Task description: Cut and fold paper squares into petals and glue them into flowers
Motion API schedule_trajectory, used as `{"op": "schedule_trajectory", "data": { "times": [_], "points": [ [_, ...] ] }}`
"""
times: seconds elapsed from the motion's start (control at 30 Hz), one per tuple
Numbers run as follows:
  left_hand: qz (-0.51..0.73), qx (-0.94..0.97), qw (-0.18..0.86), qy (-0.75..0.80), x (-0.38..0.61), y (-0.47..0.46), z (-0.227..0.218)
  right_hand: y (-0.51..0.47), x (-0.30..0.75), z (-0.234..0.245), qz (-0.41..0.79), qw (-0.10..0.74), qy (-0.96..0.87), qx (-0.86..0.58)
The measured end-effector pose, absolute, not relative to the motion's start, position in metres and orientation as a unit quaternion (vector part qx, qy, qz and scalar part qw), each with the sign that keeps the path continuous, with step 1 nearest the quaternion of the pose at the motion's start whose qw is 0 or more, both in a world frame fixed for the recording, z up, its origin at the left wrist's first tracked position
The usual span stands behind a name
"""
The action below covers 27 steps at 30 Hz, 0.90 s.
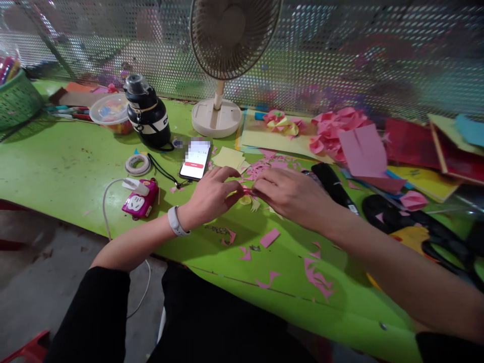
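A green basket (17, 101) sits at the desk's (56, 166) far left edge, with bare green room near it. A pink socket block (140, 201) lies close to the near edge, and a phone (195, 161) lies farther back. The left hand (212, 196), its grip narrow, pinches a small pink-and-yellow paper piece (245, 195) mid-desk. The right hand (291, 194) pinches its other side. Pink scraps (317, 277) litter the near edge, and black scissors (446, 241) lie at the right.
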<state>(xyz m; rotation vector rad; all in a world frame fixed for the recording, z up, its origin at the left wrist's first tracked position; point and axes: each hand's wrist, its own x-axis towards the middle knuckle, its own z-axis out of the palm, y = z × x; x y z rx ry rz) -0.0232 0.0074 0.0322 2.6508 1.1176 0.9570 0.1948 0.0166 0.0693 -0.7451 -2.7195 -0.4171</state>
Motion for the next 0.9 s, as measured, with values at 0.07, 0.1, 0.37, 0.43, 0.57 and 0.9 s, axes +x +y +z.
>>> {"op": "schedule_trajectory", "data": {
  "times": [0.07,0.1,0.37,0.43,0.57,0.9],
  "points": [
    [0.314,0.870,0.078,0.372,-0.023,0.008,0.032,0.018,0.195,0.069,-0.138,0.143,-0.945,-0.258],
    [0.313,0.868,0.094,0.373,-0.023,0.009,0.032,0.018,0.195,0.069,-0.133,0.142,-0.946,-0.257],
    [0.307,0.859,0.159,0.378,-0.024,0.009,0.033,0.023,0.195,0.064,-0.111,0.121,-0.952,-0.259],
    [0.307,0.859,0.162,0.377,-0.023,0.009,0.032,0.023,0.195,0.065,-0.099,0.123,-0.950,-0.268],
    [0.320,0.847,0.180,0.384,-0.024,0.013,0.032,0.034,0.199,0.069,-0.037,0.161,-0.940,-0.299],
    [0.547,0.634,0.346,0.423,-0.044,0.045,0.044,0.142,0.211,0.037,0.036,0.034,-0.850,-0.524]
  ]
}}
